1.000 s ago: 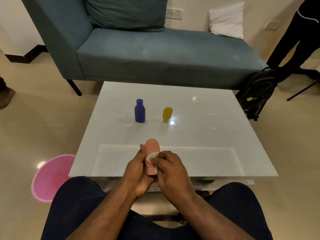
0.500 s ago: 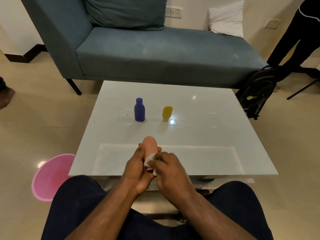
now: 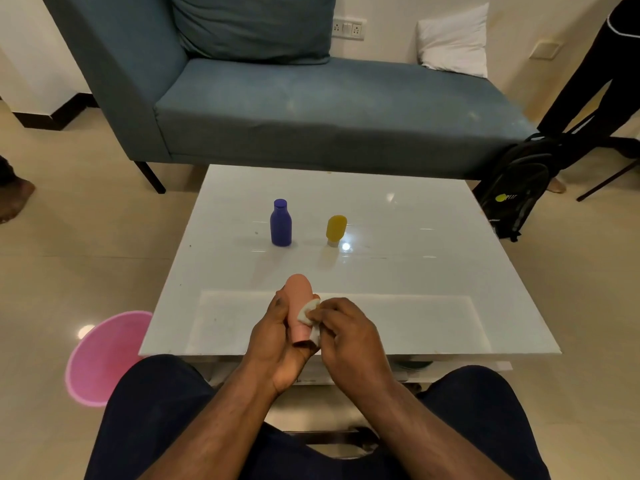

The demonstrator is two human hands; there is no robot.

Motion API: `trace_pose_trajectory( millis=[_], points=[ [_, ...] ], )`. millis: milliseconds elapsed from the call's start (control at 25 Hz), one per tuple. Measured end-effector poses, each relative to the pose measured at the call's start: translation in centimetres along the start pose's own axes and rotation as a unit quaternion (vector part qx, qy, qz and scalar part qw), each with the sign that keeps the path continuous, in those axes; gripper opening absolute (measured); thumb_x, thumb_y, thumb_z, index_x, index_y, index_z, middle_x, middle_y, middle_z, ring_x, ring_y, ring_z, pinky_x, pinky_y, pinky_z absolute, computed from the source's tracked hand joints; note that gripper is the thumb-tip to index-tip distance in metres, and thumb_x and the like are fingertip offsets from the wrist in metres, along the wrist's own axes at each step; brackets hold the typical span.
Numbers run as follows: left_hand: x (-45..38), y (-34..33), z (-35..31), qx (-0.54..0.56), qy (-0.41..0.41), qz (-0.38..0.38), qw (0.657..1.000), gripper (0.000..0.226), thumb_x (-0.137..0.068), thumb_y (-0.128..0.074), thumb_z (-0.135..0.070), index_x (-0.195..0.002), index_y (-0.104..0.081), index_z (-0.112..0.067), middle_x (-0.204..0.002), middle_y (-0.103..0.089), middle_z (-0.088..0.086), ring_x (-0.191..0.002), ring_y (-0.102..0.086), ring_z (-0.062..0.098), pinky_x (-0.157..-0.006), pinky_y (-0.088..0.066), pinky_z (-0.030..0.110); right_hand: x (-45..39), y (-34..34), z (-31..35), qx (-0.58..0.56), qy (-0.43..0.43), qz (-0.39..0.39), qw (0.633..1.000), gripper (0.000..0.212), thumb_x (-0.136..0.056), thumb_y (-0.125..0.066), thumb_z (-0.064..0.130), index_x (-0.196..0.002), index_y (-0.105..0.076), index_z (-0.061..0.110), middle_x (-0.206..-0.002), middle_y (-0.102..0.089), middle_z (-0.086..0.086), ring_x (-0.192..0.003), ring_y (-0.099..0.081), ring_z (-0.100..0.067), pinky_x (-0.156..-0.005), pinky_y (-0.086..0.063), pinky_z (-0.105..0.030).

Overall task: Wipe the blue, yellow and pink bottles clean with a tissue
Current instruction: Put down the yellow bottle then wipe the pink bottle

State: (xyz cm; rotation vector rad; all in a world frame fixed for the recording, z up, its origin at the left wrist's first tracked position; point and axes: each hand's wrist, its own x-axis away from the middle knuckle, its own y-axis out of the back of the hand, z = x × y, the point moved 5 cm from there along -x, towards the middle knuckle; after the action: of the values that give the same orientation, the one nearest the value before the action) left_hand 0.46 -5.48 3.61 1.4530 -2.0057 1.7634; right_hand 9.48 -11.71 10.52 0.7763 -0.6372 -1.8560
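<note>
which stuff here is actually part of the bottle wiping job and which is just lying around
Part of the job: pink bottle, tissue, blue bottle, yellow bottle, left hand, right hand.

Just lying about: pink basin, backpack, white pillow, sofa.

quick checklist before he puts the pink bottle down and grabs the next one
1. Left hand grips pink bottle firmly: ok.
2. Right hand pinches tissue against the bottle: ok.
3. Pink bottle wiped all round: cannot tell, its far side is hidden.
4. Free spot on the white table to set it down: ok.
5. Blue bottle upright and apart from others: ok.
6. Yellow bottle standing cap down, unobstructed: ok.
</note>
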Motion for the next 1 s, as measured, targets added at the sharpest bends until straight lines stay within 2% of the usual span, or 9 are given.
trace_pose_trajectory(
  millis=[120, 240, 400, 600, 680, 840, 920, 1000],
  points=[
    [0.3, 0.1, -0.2, 0.006, -0.010, 0.000, 1.000, 0.050, -0.098, -0.053, -0.043, -0.140, -0.053, -0.016, -0.113, -0.071, 0.018, -0.100, -0.069, 0.033, -0.081, -0.060, 0.051, 1.5, -0.9, 1.4, -0.038, 0.010, 0.017, 0.999, 0.028, -0.088, -0.056, 0.006, -0.109, -0.068, 0.020, -0.108, -0.060, 0.009, -0.102, -0.054, -0.001, -0.090, -0.046, -0.016],
    [0.8, -0.3, -0.3, -0.013, -0.028, 0.012, 0.999, 0.042, -0.101, -0.050, -0.037, -0.140, -0.055, -0.023, -0.121, -0.069, 0.018, -0.097, -0.074, 0.033, -0.074, -0.063, 0.048, 0.4, -0.3, 0.9, -0.057, -0.023, -0.009, 0.998, 0.026, -0.088, -0.058, 0.007, -0.107, -0.069, 0.021, -0.106, -0.061, 0.010, -0.098, -0.055, 0.001, -0.088, -0.048, -0.015],
    [0.9, -0.8, 0.0, -0.058, -0.016, 0.025, 0.998, 0.036, -0.100, -0.051, -0.038, -0.133, -0.062, -0.028, -0.126, -0.069, 0.014, -0.114, -0.068, 0.032, -0.084, -0.058, 0.049, -2.2, 0.2, 0.9, -0.078, -0.053, -0.033, 0.995, 0.023, -0.089, -0.057, 0.008, -0.103, -0.070, 0.020, -0.102, -0.062, 0.008, -0.092, -0.058, -0.002, -0.082, -0.049, -0.013],
    [1.1, -0.8, 0.2, -0.038, 0.009, 0.023, 0.999, 0.058, -0.090, -0.057, -0.057, -0.132, -0.063, -0.017, -0.106, -0.074, 0.016, -0.102, -0.071, 0.028, -0.087, -0.057, 0.043, 0.5, -1.0, 1.5, -0.075, -0.031, 0.011, 0.997, 0.025, -0.091, -0.055, 0.011, -0.109, -0.067, 0.024, -0.107, -0.061, 0.012, -0.099, -0.056, 0.001, -0.089, -0.047, -0.017],
    [1.3, -0.9, 0.5, -0.065, 0.015, 0.027, 0.997, 0.059, -0.090, -0.057, -0.058, -0.130, -0.064, -0.016, -0.116, -0.072, 0.017, -0.111, -0.068, 0.031, -0.093, -0.055, 0.047, 0.2, -0.9, 1.1, -0.062, -0.020, 0.016, 0.998, 0.024, -0.091, -0.055, 0.013, -0.109, -0.066, 0.025, -0.106, -0.060, 0.012, -0.099, -0.055, 0.000, -0.089, -0.047, -0.017],
    [1.2, -1.1, 1.0, -0.096, 0.033, 0.034, 0.994, 0.057, -0.089, -0.057, -0.058, -0.129, -0.065, -0.019, -0.128, -0.068, 0.017, -0.125, -0.060, 0.034, -0.104, -0.045, 0.059, -2.9, 0.4, -0.1, -0.039, -0.058, -0.030, 0.997, 0.023, -0.089, -0.055, 0.009, -0.103, -0.068, 0.021, -0.104, -0.060, 0.009, -0.093, -0.056, -0.003, -0.084, -0.047, -0.013],
    [1.1, -0.9, 0.8, -0.085, 0.035, 0.033, 0.995, 0.059, -0.090, -0.056, -0.057, -0.132, -0.063, -0.018, -0.130, -0.067, 0.017, -0.126, -0.059, 0.035, -0.106, -0.043, 0.058, -2.8, 0.1, 0.4, -0.027, -0.053, -0.016, 0.998, 0.022, -0.090, -0.055, 0.013, -0.106, -0.067, 0.022, -0.107, -0.060, 0.008, -0.097, -0.055, -0.005, -0.088, -0.048, -0.019],
    [1.1, -0.6, 0.7, -0.060, 0.038, 0.029, 0.997, 0.062, -0.091, -0.055, -0.057, -0.134, -0.060, -0.012, -0.129, -0.066, 0.020, -0.122, -0.062, 0.036, -0.101, -0.049, 0.053, -1.0, -0.7, 1.8, 0.006, -0.016, 0.005, 1.000, 0.023, -0.090, -0.056, 0.018, -0.110, -0.066, 0.024, -0.111, -0.060, 0.009, -0.102, -0.052, -0.005, -0.090, -0.045, -0.019]
  ],
)
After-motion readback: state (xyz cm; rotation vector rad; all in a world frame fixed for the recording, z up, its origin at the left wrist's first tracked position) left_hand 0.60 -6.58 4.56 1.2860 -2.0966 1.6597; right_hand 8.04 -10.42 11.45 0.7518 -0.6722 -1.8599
